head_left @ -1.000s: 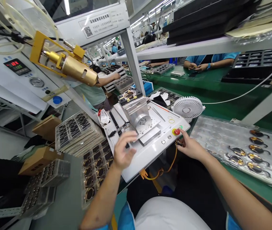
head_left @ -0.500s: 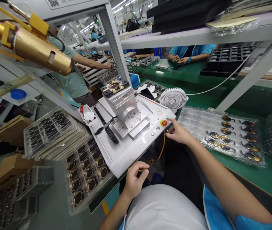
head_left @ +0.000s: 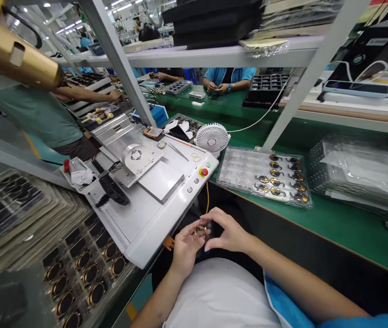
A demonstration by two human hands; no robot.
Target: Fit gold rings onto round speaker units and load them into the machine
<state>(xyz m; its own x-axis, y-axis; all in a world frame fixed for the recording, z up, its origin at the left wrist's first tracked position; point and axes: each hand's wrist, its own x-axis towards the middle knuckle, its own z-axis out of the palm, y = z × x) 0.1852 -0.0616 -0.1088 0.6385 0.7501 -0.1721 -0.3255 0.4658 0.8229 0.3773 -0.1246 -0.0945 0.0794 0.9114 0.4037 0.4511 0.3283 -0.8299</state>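
- Holding gold ring-shaped part (head_left: 200,233): left hand (head_left: 187,248), grip pinching it in fingertips, just off front edge of white machine base (head_left: 139,223).
- Right hand (head_left: 230,233): just beside ring-shaped part, grip loose, thumb and fingers parted; contact, cannot tell.
- Red button (head_left: 204,172): near right end of base's front edge.
- Clear tray (head_left: 237,165): near green worktop (head_left: 337,228) front edge, gold-black parts (head_left: 276,181) in right half.
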